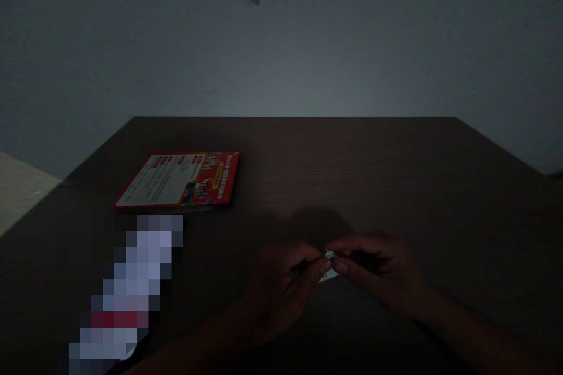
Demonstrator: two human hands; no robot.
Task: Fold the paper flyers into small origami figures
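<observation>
The scene is very dim. My left hand [285,284] and my right hand [378,272] meet over the near middle of a dark wooden table [396,176]. Both pinch a small pale folded piece of paper [329,269] between thumb and fingers. The fingers of each hand are curled closed on it. Most of the paper is hidden by the fingertips.
A red and white printed leaflet [180,180] lies flat on the table to the far left of my hands. A blurred-out pale object with a red band [132,290] lies at the near left. A plain wall [281,47] stands behind the table's far edge.
</observation>
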